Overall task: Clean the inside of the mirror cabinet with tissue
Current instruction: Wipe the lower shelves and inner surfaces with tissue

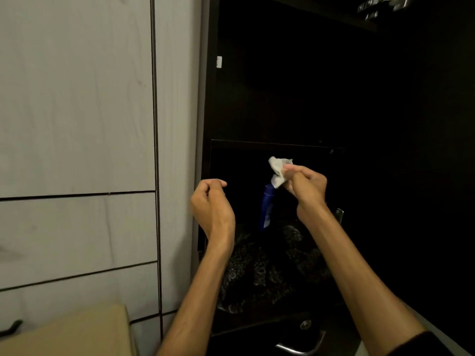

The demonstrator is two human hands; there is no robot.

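Note:
The mirror cabinet (282, 98) is a dark, open box on the right, its inside almost black. My right hand (305, 185) is held up in front of its lower part, shut on a crumpled white tissue (277, 170) that sticks out above and left of the fingers. My left hand (212, 204) hovers at the cabinet's left edge, fingers curled loosely with nothing in them. A blue bottle (267, 206) stands upright just below the tissue, between my two hands.
Pale grey wall tiles (77, 124) fill the left side. A beige box top (77, 332) lies at the bottom left. Below the cabinet are a dark speckled counter (257, 276) and a chrome tap (303, 348). A shelf with small items (380, 6) shows at the top right.

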